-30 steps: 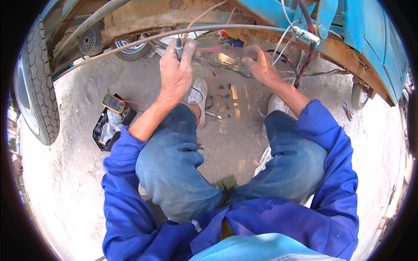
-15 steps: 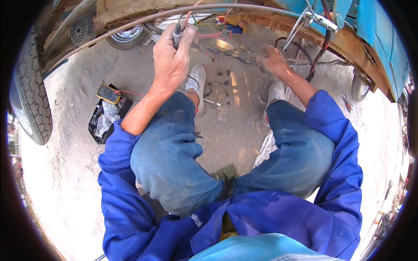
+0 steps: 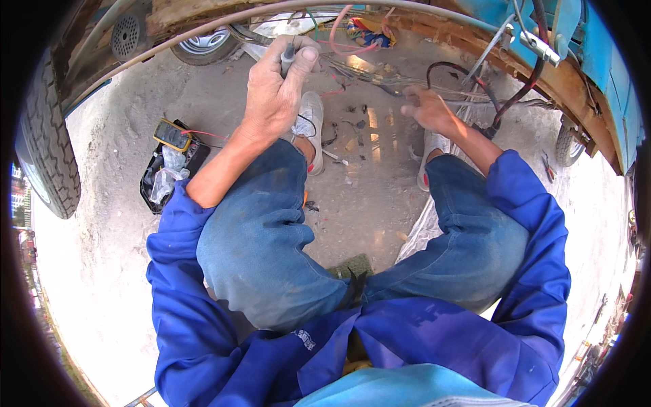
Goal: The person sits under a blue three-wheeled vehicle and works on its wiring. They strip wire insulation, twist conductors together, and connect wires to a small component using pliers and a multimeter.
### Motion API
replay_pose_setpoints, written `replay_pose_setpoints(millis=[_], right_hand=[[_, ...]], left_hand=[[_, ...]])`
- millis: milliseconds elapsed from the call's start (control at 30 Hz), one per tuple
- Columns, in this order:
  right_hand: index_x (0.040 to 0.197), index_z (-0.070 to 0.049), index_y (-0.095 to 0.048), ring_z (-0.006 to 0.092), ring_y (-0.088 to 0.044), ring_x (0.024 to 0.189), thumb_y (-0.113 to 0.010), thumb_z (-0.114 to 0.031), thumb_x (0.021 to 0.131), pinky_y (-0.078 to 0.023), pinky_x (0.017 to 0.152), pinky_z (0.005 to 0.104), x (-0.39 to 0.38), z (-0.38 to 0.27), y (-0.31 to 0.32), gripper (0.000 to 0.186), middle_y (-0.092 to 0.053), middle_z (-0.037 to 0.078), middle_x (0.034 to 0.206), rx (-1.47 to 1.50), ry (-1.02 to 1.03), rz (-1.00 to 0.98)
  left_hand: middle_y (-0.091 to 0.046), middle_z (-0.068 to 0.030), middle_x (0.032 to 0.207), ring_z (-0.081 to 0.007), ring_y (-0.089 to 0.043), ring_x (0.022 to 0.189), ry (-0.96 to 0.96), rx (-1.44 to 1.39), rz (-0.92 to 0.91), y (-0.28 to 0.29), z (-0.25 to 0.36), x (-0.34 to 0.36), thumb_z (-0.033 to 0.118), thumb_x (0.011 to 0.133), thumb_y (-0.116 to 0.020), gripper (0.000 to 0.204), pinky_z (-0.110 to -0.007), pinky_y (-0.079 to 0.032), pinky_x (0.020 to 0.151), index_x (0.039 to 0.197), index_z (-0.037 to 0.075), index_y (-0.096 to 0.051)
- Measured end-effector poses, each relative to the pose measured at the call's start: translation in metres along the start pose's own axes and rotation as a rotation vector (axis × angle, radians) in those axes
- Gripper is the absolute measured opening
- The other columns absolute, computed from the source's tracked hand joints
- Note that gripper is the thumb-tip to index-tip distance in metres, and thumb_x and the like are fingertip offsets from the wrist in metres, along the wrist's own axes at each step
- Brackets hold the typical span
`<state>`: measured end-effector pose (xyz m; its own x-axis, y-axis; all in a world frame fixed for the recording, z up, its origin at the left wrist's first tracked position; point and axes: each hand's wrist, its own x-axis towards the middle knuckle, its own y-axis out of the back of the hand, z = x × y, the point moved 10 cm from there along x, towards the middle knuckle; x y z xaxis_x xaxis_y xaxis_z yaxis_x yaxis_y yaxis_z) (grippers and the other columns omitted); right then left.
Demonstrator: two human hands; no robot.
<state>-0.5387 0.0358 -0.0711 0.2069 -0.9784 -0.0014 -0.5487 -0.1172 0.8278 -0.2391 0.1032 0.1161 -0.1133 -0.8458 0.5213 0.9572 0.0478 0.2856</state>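
My left hand (image 3: pixel 279 88) is raised below the rusty vehicle frame, closed round a grey, pen-shaped test probe (image 3: pixel 288 58) with a dark tip end. Its fingertips are partly hidden behind the palm. Just right of it hangs a loop of pink wire (image 3: pixel 337 42). My right hand (image 3: pixel 432 112) reaches in above my right shoe, its fingers loosely bent and apart, with nothing visible in them. Close to those fingers runs a bundle of thin wires (image 3: pixel 380 81). Left of my leg, a yellow-rimmed multimeter (image 3: pixel 173 135) rests on a black case, with a red lead coming off it.
The black case (image 3: pixel 150 182) holds plastic bags. Overhead, the rusty frame (image 3: pixel 447 47) crosses the view, with thick dark cables (image 3: pixel 502 102) hanging at right. A tyre (image 3: pixel 51 146) stands at far left. Red-handled pliers (image 3: pixel 548 168) lie on the ground at right.
My right hand has moved slightly right and nearer, its fingers less blurred. The pink wire now loops to the right of my left hand. The view has shifted a little.
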Motion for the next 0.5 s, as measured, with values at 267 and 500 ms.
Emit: replay_pose_setpoints(millis=[267,500], right_hand=[[0.117,-0.001,-0.072,0.0365,-0.070,0.107,-0.075,-0.033,0.088,-0.054,0.093,0.0444,-0.017,0.005,-0.010,0.044,-0.074,0.020,0.116,0.053,-0.024,-0.251],[0.101,0.009,-0.072,0.0359,-0.072,0.100,-0.071,-0.056,0.090,-0.055,0.087,0.0461,-0.030,0.018,0.029,0.066,-0.074,0.026,0.095,-0.201,-0.296,-0.069]], left_hand=[[-0.071,-0.0278,0.094,-0.0482,-0.067,0.093,0.083,0.727,-0.692,-0.024,-0.063,-0.013,0.034,0.105,-0.056,0.038,-0.056,-0.052,0.083,0.124,0.002,-0.064],[-0.073,-0.0258,0.096,-0.0473,-0.069,0.095,-0.017,1.058,-1.060,-0.047,-0.076,-0.006,0.038,0.104,-0.056,0.040,-0.056,-0.054,0.083,0.125,0.004,-0.064]])
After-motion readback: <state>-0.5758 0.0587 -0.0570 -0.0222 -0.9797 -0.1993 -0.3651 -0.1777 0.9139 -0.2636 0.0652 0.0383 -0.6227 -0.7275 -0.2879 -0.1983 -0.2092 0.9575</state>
